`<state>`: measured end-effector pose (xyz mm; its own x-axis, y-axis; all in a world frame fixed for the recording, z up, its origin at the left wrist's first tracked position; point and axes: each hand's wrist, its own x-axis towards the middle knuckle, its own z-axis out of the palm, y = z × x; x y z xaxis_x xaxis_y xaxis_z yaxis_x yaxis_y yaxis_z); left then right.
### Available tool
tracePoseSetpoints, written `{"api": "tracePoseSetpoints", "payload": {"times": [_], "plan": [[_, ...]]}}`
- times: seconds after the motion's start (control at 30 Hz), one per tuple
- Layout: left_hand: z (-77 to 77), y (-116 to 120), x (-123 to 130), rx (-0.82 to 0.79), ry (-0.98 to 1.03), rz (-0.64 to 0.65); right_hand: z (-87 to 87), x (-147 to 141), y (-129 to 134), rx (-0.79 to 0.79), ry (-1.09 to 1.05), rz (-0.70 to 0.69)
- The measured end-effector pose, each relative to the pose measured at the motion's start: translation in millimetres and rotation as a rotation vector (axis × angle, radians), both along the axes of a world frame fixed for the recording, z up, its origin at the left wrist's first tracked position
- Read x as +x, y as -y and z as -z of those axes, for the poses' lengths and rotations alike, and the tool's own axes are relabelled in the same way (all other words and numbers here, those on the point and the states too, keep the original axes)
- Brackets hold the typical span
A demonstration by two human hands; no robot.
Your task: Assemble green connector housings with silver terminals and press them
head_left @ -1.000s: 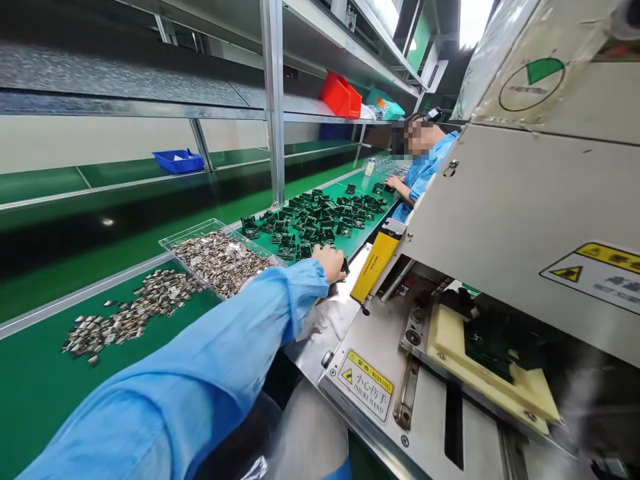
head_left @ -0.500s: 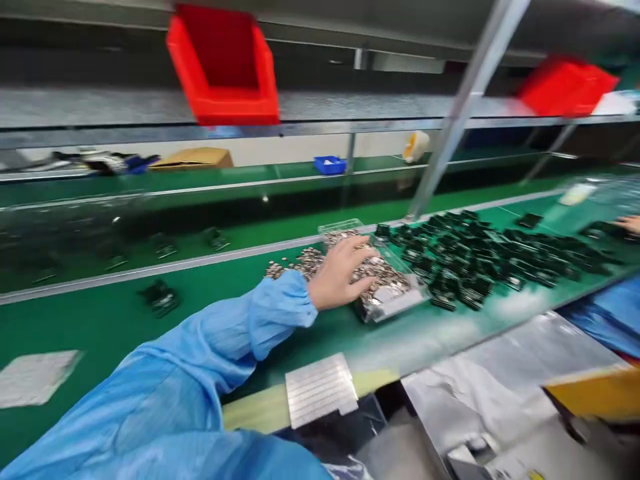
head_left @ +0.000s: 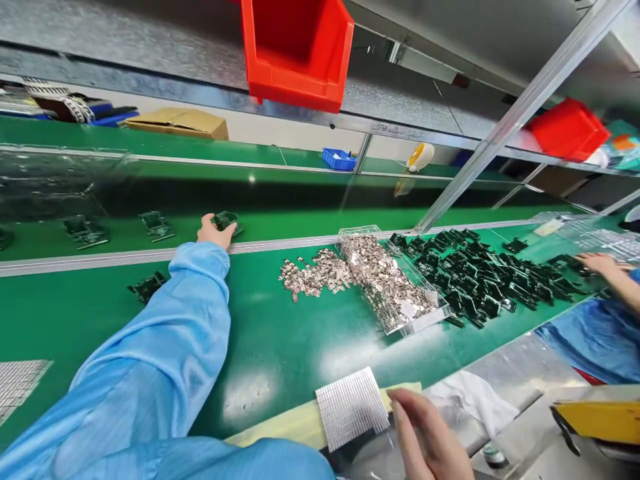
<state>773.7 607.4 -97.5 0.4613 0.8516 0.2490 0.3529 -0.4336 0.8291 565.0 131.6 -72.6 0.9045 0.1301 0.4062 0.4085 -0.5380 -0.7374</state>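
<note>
My left hand (head_left: 216, 232) reaches out to the far green belt, thumb and fingers closed around a green circuit board (head_left: 228, 222). At the bottom right my right hand (head_left: 430, 433) has thumb and fingertips pressed together; anything between them is too small to make out. Just left of it, a silvery gridded sheet (head_left: 353, 408) lies on a pale yellow strip (head_left: 295, 425). A clear tray (head_left: 425, 325) full of small metal pieces (head_left: 385, 273) rests on the green table, with more pieces (head_left: 316, 272) spilled at its left.
Many dark green boards (head_left: 480, 277) are heaped right of the tray. Another person's hand (head_left: 600, 262) is at the far right. Two boards (head_left: 156, 225) (head_left: 86, 231) lie left on the belt. A red bin (head_left: 300, 53) hangs overhead; a slanted metal post (head_left: 500, 133) stands right.
My left hand has moved from over the tray leftward to the board on the far belt. My right hand has come into view at the bottom. The view has shifted.
</note>
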Motion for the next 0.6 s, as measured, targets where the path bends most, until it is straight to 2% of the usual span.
{"api": "tracePoseSetpoints", "payload": {"times": [0.13,0.23,0.3,0.43,0.6], "plan": [[18.6,11,-3,0.062,0.005,0.087,-7.1,72,-53,-0.145,-0.055,-0.205],[28.9,22,-12,0.113,0.003,0.161,-4.6,127,-105,-0.427,-0.258,-0.230],[30.5,24,-15,0.136,0.000,0.175,0.8,152,-138,-0.535,-0.319,-0.237],[25.7,24,-6,0.139,-0.042,0.168,14.3,168,-182,-0.656,-0.319,-0.200],[19.5,25,26,0.087,-0.078,0.133,20.1,162,-195,-0.731,-0.321,-0.144]]}}
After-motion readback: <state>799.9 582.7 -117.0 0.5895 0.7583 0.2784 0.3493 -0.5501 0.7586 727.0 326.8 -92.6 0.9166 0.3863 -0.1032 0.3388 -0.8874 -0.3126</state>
